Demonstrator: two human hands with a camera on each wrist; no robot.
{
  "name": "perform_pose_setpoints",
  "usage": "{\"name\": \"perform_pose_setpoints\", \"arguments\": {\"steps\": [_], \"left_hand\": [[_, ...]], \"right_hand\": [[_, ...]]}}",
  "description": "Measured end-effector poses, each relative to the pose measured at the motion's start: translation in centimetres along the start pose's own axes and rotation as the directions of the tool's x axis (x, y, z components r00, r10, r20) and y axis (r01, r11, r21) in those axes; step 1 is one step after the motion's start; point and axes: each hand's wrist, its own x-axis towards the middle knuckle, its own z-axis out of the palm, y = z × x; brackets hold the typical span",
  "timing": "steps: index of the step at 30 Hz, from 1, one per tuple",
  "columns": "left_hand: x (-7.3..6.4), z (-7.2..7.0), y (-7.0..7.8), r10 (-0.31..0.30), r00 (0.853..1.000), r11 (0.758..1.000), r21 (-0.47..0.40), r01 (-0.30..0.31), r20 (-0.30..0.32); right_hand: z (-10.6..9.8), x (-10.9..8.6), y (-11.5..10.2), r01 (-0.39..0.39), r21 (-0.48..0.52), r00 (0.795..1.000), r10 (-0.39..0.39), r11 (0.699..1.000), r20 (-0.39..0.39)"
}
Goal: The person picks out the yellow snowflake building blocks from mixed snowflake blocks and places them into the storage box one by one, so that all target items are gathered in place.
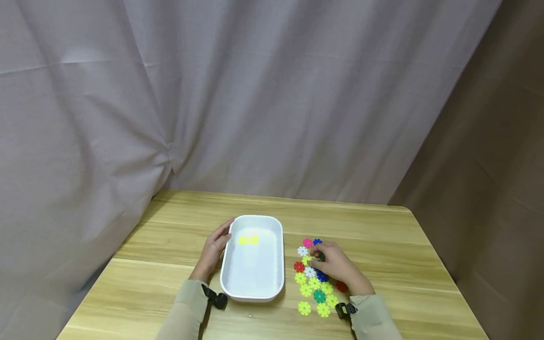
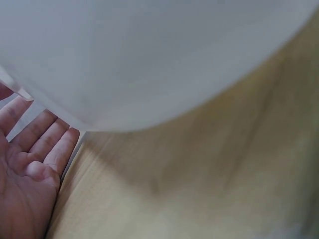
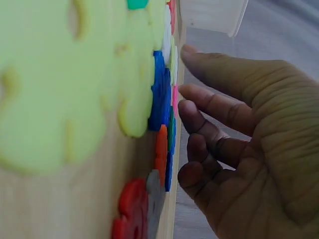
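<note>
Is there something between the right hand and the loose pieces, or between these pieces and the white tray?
Nothing visible stands between the right hand and the loose pieces. Between the pieces and the white tray is only table, then the tray's raised side wall. The left hand is on the opposite side.

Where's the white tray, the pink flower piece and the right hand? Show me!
White tray [image 1: 253,268]: head view, on its bare inside bottom.
Pink flower piece [image 1: 308,242]: head view, on its middle.
Right hand [image 1: 337,263]: head view, on the back of it.
</note>
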Motion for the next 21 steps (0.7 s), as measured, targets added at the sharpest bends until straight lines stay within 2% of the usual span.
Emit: {"name": "perform_pose_setpoints", "arguments": {"steps": [4, 7, 14, 21], "left_hand": [[-0.6, 0.4, 1.5, -0.006, 1.0, 1.0, 0.022, 0.006, 0.007], [-0.6, 0.4, 1.5, -0.006, 1.0, 1.0, 0.022, 0.006, 0.005], [0.5, -0.1, -1.2, 0.0, 1.0, 1.0, -0.003, 0.0, -0.02], [0.5, -0.3, -2.0, 0.044, 0.998, 0.999, 0.022, -0.044, -0.042]], "right_hand": [[0.0, 0.0, 0.1, -0.028, -0.01, 0.999, 0.028, 1.0, 0.02], [0.1, 0.1, 0.2, -0.026, -0.015, 0.999, 0.026, 1.0, 0.021], [0.2, 0.0, 0.4, -0.028, -0.006, 0.999, 0.029, 1.0, 0.028], [0.4, 0.0, 0.6, 0.0, -0.02, 1.0, 0.001, 1.0, 0.022]]}}
